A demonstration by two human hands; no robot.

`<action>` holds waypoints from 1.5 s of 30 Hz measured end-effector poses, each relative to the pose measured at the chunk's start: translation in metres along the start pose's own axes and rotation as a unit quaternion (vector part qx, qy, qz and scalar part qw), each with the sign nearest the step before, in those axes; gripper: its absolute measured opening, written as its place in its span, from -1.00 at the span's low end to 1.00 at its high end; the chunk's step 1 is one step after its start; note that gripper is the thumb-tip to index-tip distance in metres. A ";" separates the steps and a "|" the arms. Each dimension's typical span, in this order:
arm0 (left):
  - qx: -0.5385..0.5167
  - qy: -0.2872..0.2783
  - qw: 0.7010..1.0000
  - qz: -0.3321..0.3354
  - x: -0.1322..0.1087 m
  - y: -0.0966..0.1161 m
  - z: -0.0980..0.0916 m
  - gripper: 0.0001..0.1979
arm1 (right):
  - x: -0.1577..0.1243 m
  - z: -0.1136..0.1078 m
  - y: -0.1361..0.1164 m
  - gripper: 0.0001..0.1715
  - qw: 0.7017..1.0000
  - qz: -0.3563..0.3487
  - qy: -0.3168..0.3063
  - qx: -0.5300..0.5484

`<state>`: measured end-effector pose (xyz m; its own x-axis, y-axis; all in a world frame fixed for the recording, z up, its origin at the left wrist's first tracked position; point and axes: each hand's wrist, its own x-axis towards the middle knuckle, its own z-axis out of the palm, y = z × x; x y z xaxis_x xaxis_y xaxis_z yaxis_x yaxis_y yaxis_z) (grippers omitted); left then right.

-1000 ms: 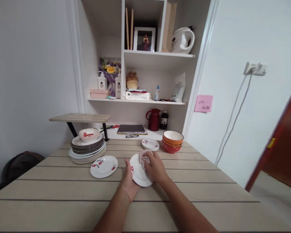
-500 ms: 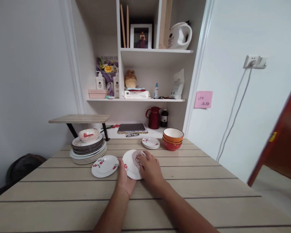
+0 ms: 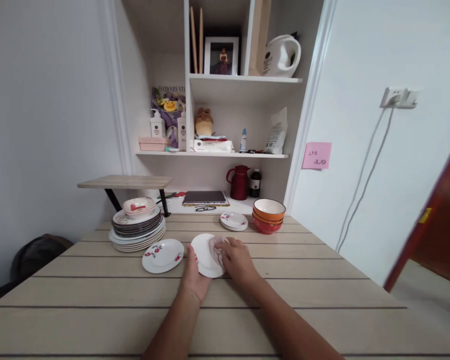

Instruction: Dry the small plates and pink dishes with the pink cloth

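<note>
My left hand [image 3: 195,274] grips the left edge of a small white plate [image 3: 203,254] with red flowers, thumb on top and fingers beneath. The plate is held tilted over the table. My right hand [image 3: 240,262] is closed on a crumpled pale cloth [image 3: 218,248] pressed against the plate's right side; part of the cloth is hidden under the fingers. Just left of my left hand, a flowered oval plate [image 3: 163,256] lies flat on the wooden table [image 3: 127,295]. Farther back rests a short stack of small flowered plates [image 3: 234,220].
At the left stands a tall stack of plates [image 3: 137,231] topped by a square bowl [image 3: 139,206], near a raised wooden stand [image 3: 125,183]. Stacked orange and red bowls [image 3: 269,216] sit back right. Behind are a red thermos [image 3: 239,183], a dark bottle [image 3: 255,183] and a laptop [image 3: 204,197].
My right hand and the cloth have shifted slightly right across the plate, baring more of its middle. My left hand keeps its hold. The whole view has moved a little.
</note>
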<state>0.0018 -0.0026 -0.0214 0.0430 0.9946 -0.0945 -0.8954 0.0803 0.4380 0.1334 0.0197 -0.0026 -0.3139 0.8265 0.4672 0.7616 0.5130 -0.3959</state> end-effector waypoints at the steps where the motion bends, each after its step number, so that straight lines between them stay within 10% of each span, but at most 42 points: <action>1: -0.010 0.025 0.999 0.031 0.000 0.005 -0.001 -0.41 | -0.003 0.003 -0.006 -0.56 1.000 -0.017 -0.019 0.005; 7: 0.011 0.034 0.999 -0.023 -0.006 0.005 -0.001 -0.40 | -0.010 0.018 -0.037 -0.52 0.990 -0.129 -0.014 0.056; 12: 0.005 -0.011 0.998 -0.065 -0.004 -0.009 0.001 -0.44 | 0.001 0.007 -0.005 -0.53 0.998 -0.023 0.065 0.015; 20: -0.032 0.028 0.999 0.011 -0.006 0.008 -0.004 -0.47 | -0.016 0.019 -0.034 -0.59 0.993 -0.109 -0.035 0.017; 27: 0.005 -0.047 0.996 -0.076 -0.010 -0.012 0.006 -0.43 | 0.000 0.010 -0.010 -0.53 0.995 -0.051 0.086 -0.013; 33: -0.056 0.013 0.997 0.051 -0.001 0.009 -0.005 -0.42 | -0.012 0.016 -0.021 -0.63 0.996 -0.075 -0.017 -0.032; 37: -0.020 0.009 0.999 -0.034 -0.004 0.004 -0.004 -0.40 | -0.014 0.022 -0.039 -0.63 0.991 -0.136 -0.009 0.014; 45: -0.007 -0.001 1.000 0.003 -0.006 -0.002 0.007 -0.40 | 0.001 -0.001 0.000 -0.64 0.998 0.006 0.044 -0.044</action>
<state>0.0059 -0.0081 -0.0155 0.0373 0.9952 -0.0905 -0.9019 0.0726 0.4258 0.1336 0.0198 -0.0014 -0.2562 0.8065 0.5328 0.8130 0.4779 -0.3325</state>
